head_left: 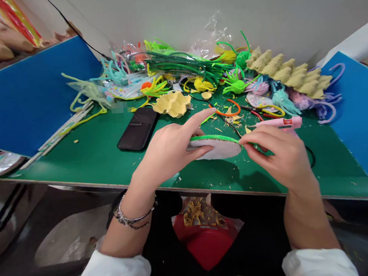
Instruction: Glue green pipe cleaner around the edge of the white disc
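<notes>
My left hand [175, 145] grips a white, ribbed disc [219, 149], perhaps a paper plate, between thumb and fingers, with the index finger stretched out above it. Along the disc's upper edge runs a bright green pipe cleaner [217, 137]. At the right end of that edge, my right hand [276, 152] pinches the green pipe cleaner between thumb and index finger. Just behind the right hand lies a pink glue gun [279, 123], its nozzle pointing left. An orange pipe cleaner [234, 107] curls on the table beyond the disc.
A black phone [138, 128] lies left of my hands on the green table [90, 155]. Egg-carton pieces [173, 104] and colourful pipe-cleaner bundles [191, 68] crowd the back. Blue panels [39, 97] bound both sides. Below the edge is a red container [207, 241] with scraps.
</notes>
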